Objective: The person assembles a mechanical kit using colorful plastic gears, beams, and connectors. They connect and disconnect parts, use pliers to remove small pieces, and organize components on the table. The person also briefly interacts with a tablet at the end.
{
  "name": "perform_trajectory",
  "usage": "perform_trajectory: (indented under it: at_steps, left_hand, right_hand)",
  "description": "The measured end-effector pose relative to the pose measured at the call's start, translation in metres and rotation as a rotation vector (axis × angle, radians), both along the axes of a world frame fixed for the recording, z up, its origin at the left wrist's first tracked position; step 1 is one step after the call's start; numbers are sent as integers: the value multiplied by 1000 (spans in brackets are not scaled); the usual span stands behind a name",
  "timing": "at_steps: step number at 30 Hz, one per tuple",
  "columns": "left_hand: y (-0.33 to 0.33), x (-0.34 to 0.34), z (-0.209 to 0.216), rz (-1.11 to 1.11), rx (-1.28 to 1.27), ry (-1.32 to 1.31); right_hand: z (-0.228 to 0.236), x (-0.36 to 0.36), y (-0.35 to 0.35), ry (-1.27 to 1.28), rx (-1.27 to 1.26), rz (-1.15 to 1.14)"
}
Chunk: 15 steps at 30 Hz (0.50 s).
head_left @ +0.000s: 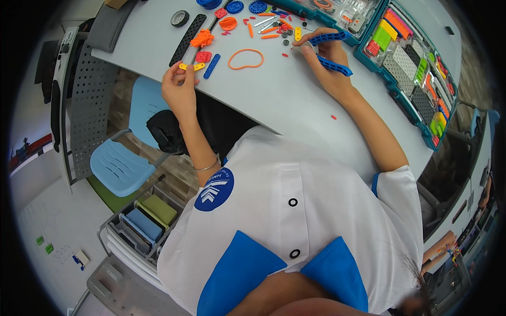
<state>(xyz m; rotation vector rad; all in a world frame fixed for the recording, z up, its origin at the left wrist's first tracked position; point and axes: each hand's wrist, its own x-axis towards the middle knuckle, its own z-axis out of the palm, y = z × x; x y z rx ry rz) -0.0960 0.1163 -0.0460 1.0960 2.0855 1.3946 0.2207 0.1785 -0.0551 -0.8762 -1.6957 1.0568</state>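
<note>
My left hand [180, 89] pinches a small yellow perforated connector [198, 67] by the table's near left edge. Just beyond it lie a red connector plate [203, 56], an orange gear-like part [202, 38] and a long black perforated beam [188, 40]. A short blue beam [212, 66] rests to the right of that hand. My right hand [328, 66] is closed around blue angled beams; one blue beam [328, 38] shows above the fingers and another blue beam [335, 66] below. Whether the two are joined is hidden by the hand.
An orange rubber band [245, 51] lies between my hands. Beyond are loose pins, a yellow plate [298, 33], blue gears [258, 7] and a tape roll [179, 19]. An open teal case [390, 79] of sorted parts stands right. Blue chairs [122, 167] stand left.
</note>
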Motion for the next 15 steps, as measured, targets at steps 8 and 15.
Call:
perform_trajectory:
  at_steps: [8, 15]
  left_hand:
    - [-1, -4, -6, -42, 85, 7]
    - [7, 36, 20, -69, 263, 169]
  right_hand:
    - [-12, -1, 5, 134, 52, 41]
    - [-11, 0, 6, 112, 55, 89]
